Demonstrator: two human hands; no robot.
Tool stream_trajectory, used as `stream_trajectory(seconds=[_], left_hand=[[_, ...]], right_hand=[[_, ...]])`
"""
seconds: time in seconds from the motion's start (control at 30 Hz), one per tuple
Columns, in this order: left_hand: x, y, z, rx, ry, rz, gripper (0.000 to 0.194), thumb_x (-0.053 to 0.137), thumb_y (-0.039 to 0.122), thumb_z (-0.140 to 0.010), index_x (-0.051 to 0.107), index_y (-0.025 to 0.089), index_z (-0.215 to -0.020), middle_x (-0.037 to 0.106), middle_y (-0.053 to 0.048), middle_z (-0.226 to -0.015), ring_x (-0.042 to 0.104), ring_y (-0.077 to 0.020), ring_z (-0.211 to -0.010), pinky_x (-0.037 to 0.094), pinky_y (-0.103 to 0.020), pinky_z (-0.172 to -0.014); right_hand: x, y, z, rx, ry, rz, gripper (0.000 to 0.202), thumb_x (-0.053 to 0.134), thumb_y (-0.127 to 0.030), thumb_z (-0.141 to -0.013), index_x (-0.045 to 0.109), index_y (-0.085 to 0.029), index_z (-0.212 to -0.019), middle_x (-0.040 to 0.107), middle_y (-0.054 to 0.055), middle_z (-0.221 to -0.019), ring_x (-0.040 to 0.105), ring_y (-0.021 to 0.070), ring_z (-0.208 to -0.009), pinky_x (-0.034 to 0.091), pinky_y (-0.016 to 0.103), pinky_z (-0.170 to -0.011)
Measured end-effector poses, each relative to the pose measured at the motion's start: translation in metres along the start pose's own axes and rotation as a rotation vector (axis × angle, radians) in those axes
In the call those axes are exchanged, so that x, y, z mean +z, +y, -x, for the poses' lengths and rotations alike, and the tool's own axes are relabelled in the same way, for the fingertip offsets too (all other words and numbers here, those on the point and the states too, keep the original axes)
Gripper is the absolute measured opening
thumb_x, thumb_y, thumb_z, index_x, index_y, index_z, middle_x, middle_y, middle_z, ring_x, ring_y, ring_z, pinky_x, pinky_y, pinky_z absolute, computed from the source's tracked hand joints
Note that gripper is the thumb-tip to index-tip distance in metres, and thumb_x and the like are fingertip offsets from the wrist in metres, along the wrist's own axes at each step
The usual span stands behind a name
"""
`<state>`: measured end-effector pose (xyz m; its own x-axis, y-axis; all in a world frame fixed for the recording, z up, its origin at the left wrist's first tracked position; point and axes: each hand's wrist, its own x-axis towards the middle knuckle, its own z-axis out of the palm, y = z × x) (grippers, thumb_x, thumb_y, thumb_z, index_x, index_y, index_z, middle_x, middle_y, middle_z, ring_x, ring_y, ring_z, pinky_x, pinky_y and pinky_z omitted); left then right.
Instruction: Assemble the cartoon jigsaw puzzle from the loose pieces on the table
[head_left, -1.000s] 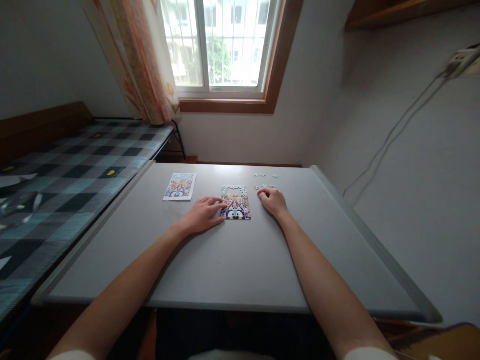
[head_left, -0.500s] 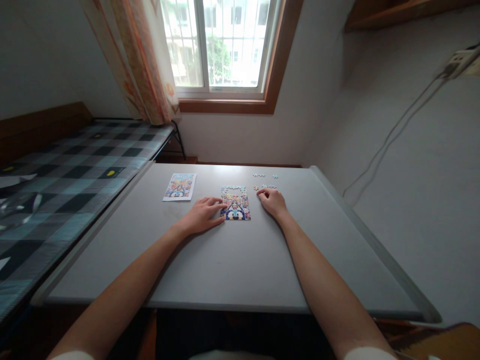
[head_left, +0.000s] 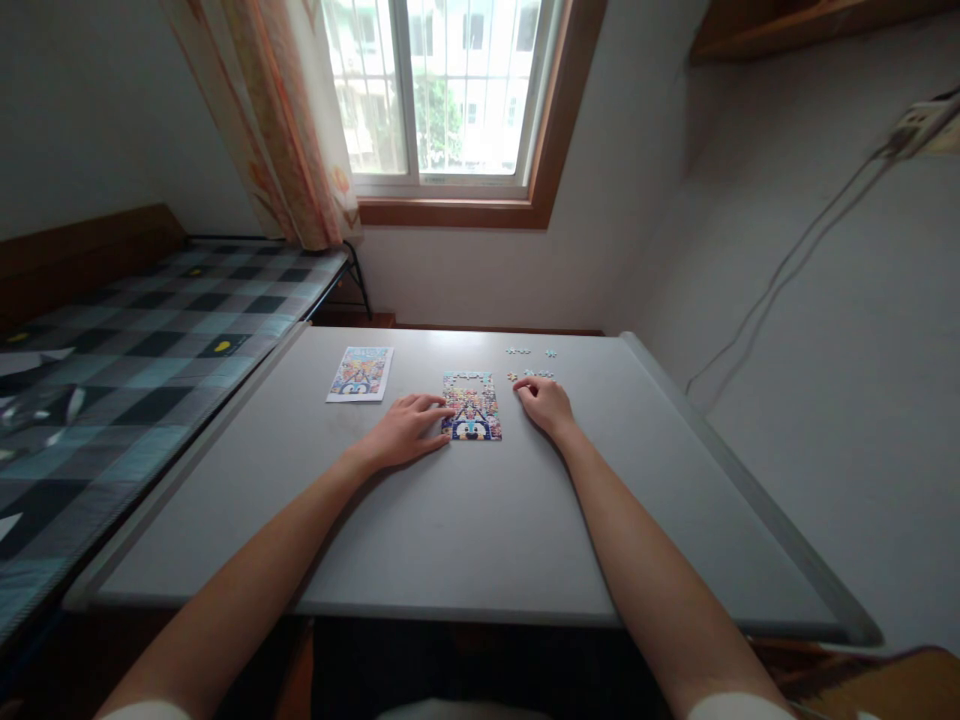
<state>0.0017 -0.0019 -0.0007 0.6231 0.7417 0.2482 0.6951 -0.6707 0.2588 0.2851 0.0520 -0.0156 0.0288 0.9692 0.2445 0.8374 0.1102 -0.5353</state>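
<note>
The partly assembled, multicoloured rectangular jigsaw puzzle (head_left: 474, 422) lies flat at the centre of the frame, on a pale grey, smooth-topped table (head_left: 465, 530); a gap shows just below its top border. The left hand (head_left: 411, 428) is spread and grips nothing, its fingertips touching the puzzle's left edge. The right hand (head_left: 546, 402), right of centre, has loosely curled fingers; whether they pinch a piece cannot be told, since the fingertips hide what is beneath them. Just beyond it lie a small orange-yellow puzzle piece (head_left: 512, 377) and a row of pale blue puzzle pieces (head_left: 538, 373).

Likely faults: a sideways push from the left hand could skew the puzzle or part its joints, the narrow top border (joined only at its ends, it seems) being the weakest portion. The right knuckles, so near the row, could scatter it. The pale blue pieces look much alike, so one could be misplaced; the white-bordered printed picture sheet (head_left: 358, 374), left of centre, offers a check.
</note>
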Motion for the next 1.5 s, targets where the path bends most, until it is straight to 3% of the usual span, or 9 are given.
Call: stream_trajectory(seconds=[1.4, 1.5], left_hand=[[-0.0006, 0.0010, 0.0003, -0.012, 0.008, 0.012, 0.041, 0.053, 0.045, -0.088, 0.054, 0.034, -0.128, 0.052, -0.004, -0.130, 0.048, -0.0252, -0.117, 0.036, -0.043, -0.104], [-0.0012, 0.0011, 0.0004, -0.006, 0.009, 0.012, 0.041, 0.053, 0.044, -0.088, 0.055, 0.033, -0.128, 0.052, -0.004, -0.129, 0.048, -0.0252, -0.118, 0.036, -0.043, -0.104]], right_hand=[[0.0017, 0.0004, 0.0005, -0.029, 0.018, -0.034, 0.025, 0.049, -0.025, -0.077, 0.073, -0.024, -0.081, 0.068, 0.001, -0.071, 0.057, 0.0161, -0.067, 0.042, 0.026, -0.068], [0.0007, 0.0015, -0.0014, -0.045, 0.125, -0.178, 0.029, 0.045, -0.024, -0.077, 0.072, -0.020, -0.086, 0.068, 0.003, -0.075, 0.057, 0.0163, -0.068, 0.043, 0.026, -0.069]])
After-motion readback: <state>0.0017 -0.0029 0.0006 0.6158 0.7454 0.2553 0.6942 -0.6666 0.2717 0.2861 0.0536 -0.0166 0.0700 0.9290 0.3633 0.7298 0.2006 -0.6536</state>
